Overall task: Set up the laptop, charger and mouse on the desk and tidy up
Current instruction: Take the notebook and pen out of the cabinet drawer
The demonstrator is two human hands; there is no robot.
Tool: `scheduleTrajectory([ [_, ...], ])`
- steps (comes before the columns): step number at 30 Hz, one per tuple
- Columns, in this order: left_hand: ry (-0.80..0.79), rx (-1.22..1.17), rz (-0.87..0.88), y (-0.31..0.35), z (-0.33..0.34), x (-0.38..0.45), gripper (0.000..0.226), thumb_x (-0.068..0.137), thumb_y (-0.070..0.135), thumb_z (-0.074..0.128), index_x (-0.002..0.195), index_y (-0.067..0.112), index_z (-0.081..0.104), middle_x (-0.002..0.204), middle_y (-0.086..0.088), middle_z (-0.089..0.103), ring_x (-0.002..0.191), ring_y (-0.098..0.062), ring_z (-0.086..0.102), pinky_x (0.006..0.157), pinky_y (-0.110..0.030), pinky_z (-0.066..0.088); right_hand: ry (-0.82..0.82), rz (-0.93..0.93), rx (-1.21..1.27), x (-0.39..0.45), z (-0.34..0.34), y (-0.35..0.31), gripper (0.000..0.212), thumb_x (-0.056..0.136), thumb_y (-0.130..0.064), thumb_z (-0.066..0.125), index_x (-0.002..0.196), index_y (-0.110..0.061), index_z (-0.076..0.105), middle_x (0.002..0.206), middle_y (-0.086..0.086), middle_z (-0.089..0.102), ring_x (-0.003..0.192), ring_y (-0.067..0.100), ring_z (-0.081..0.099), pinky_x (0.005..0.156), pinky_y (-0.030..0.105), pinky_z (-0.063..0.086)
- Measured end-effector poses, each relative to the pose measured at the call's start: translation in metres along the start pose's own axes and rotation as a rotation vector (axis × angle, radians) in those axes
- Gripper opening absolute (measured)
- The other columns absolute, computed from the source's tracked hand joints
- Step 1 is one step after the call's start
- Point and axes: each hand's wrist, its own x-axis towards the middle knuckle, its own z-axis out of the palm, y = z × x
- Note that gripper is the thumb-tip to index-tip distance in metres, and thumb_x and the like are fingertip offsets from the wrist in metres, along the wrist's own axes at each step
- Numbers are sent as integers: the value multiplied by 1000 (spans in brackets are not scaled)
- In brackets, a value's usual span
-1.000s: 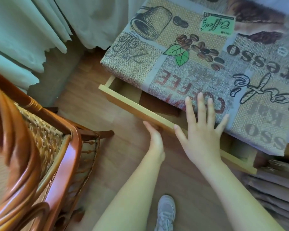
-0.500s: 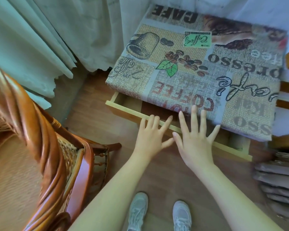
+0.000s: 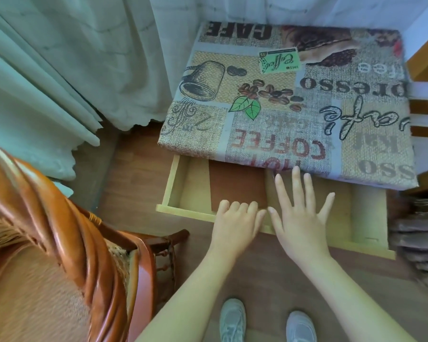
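A small desk under a coffee-print tablecloth point(image 3: 282, 107) stands ahead of me. Its pale wooden drawer point(image 3: 183, 210) is pulled out toward me. Inside I see bare wood and a flat brown panel point(image 3: 237, 183); the back part is hidden under the cloth. My left hand point(image 3: 235, 220) rests on the drawer's front rim with its fingers curled over the edge. My right hand point(image 3: 299, 211) hovers flat over the drawer's middle, fingers spread, holding nothing. No laptop, charger or mouse is in view.
A wicker rocking chair point(image 3: 67, 243) with glossy wooden arms crowds the left side. Pale curtains point(image 3: 59, 70) hang behind it. Blurred dark stacked items point(image 3: 418, 243) lie at the right, below wooden furniture point(image 3: 425, 58). My shoes point(image 3: 232, 319) stand on the wood floor.
The drawer has slid further out toward me. My left hand's fingers went from spread to curled over its front rim. The view has tilted down and back.
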Motion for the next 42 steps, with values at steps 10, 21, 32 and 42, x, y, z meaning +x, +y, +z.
scheduleTrajectory([
  [10,-129,10,1,6,11,-7,33,94,27,42,106,11,68,45,5,56,41,-16,53,68,-31,30,-142,12,33,-22,24,5,64,90,-41,42,148,-19,26,158,11,14,144,29,18,103,69,20],
  [21,-275,-25,-7,9,20,-14,39,87,38,42,100,12,69,40,2,54,36,-16,52,68,-30,41,-269,45,216,-20,39,7,85,76,-32,70,147,-15,27,156,14,23,136,35,36,102,55,37],
  [32,-555,-236,-471,-28,40,28,140,53,76,70,150,23,-16,159,-15,-5,147,-26,2,113,-46,19,-291,65,321,21,56,-1,80,85,-37,60,149,-15,17,156,19,15,143,33,17,114,44,23],
  [42,-540,-451,-593,-37,52,25,150,40,66,84,151,23,-7,157,-23,-4,145,-32,11,114,-49,23,-331,-23,457,28,65,-11,83,87,-33,58,151,-21,6,160,4,6,145,23,8,116,34,17],
])
